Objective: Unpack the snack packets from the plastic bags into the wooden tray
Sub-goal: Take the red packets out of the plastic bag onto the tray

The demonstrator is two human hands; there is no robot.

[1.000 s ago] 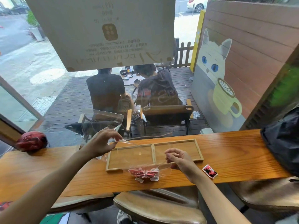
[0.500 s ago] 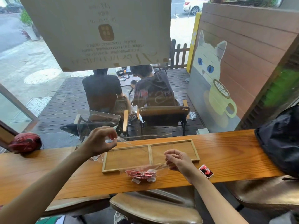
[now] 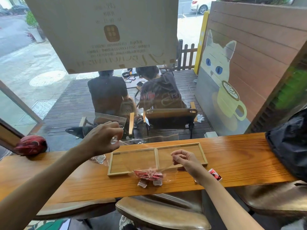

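A two-compartment wooden tray (image 3: 156,147) lies on the wooden counter (image 3: 232,156), both compartments bare. A clear plastic bag (image 3: 142,156) is stretched over it. My left hand (image 3: 103,140) pinches its upper left edge, raised above the counter. My right hand (image 3: 186,161) pinches its right edge over the tray's right compartment. Several red snack packets (image 3: 148,175) hang bunched in the bag's low end, at the tray's front edge. One loose red packet (image 3: 215,174) lies on the counter right of my right wrist.
A crumpled clear bag (image 3: 98,158) lies left of the tray. A red helmet (image 3: 31,144) sits at the counter's far left, a black bag (image 3: 289,143) at its right end. Brown stools (image 3: 159,211) stand under the counter. A window is directly behind.
My left hand has lifted slightly with the bag's edge. The packets stay bunched at the tray's front edge. The right hand holds about the same place.
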